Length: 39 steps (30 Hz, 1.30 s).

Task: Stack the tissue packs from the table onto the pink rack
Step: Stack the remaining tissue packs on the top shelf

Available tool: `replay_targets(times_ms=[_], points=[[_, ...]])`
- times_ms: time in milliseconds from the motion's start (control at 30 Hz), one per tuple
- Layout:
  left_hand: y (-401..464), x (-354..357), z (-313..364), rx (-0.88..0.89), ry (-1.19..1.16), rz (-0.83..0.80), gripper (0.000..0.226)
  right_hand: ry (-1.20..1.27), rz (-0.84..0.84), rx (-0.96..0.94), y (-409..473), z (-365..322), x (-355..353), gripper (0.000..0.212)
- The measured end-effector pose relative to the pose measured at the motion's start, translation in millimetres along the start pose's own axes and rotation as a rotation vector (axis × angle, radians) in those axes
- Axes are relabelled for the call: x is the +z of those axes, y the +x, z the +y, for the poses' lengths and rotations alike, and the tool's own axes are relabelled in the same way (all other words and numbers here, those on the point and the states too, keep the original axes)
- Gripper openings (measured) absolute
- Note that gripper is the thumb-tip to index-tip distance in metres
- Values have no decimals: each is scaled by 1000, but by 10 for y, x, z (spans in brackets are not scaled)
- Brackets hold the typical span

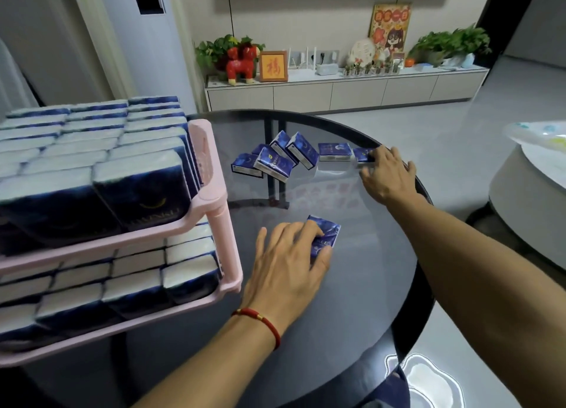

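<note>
Left of both grips, the pink rack (211, 175) is packed with tissue packs (92, 150) on two tiers. One blue pack (326, 233) is grasped by the left grip (291, 260) on the glass bench (382, 269). Beyond it a loose pile of packs (275, 159) lies. An end pack (363, 155) is grasped by the right grip (389, 175) at the bench's far edge.

Your right hand (387, 175) covers most of the far tissue pack (363, 155), so the grip's unreadable. Pink rack (211, 175) runs off the left edge; its near packs are blurred.
</note>
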State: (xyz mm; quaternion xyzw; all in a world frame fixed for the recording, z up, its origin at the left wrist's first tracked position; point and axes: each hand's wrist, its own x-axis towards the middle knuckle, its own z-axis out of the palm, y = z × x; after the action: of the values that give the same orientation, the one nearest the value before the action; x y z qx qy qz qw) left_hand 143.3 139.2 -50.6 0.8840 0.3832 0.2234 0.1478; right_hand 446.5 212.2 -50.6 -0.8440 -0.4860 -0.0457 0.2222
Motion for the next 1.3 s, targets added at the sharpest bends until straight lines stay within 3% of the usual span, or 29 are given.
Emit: replay_targets(times_ms=[67, 200, 267, 367, 400, 500, 600, 700, 800, 900, 967, 1067, 1167, 1300], points=[[-20, -7, 1, 15, -8, 41, 33, 25, 59, -1, -118, -9, -35, 25], [-53, -86, 56, -31, -21, 79, 26, -43, 23, -65, -562, -36, -329, 40], [-32, -188, 132, -135, -159, 12, 36, 33, -53, -50, -868, -55, -559, 41], [-22, -340, 234, -336, -400, -114, 74, 295, -238, 49, -1369, -119, -865, 46], [-56, -376, 265, -393, -449, -152, 75, 446, -273, 106, -1534, -162, -948, 51], [-254, -486, 339, -484, -714, -146, 38, 934, -386, 247, -1957, -357, -1152, 55], [-479, -588, 391, -524, -942, -69, 41, 1109, -467, 230, -2227, -576, -1300, 57], [-648, -676, 409, -583, -1091, -46, 43, 1134, -433, 151, -2445, -834, -1338, 54], [-747, -760, 397, -637, -1286, -67, 33, 932, -265, 49, -2625, -1067, -1222, 48], [-859, -802, 364, -639, -1417, -114, 51, 786, -163, 3, -2796, -1295, -1119, 34], [-920, -774, 329, -627, -1430, -78, 62, 803, -165, -25, -2891, -1447, -1097, 25], [-995, -802, 241, -576, -1332, 45, 59, 803, -227, -93, -2938, -1584, -1038, 17], [-1090, -894, 64, -478, -1104, 80, 66, 592, -186, -354, -2904, -1540, -1024, 29], [-1278, -956, -137, -390, -916, 38, 58, 692, -351, -468, -2879, -1561, -1100, 50]])
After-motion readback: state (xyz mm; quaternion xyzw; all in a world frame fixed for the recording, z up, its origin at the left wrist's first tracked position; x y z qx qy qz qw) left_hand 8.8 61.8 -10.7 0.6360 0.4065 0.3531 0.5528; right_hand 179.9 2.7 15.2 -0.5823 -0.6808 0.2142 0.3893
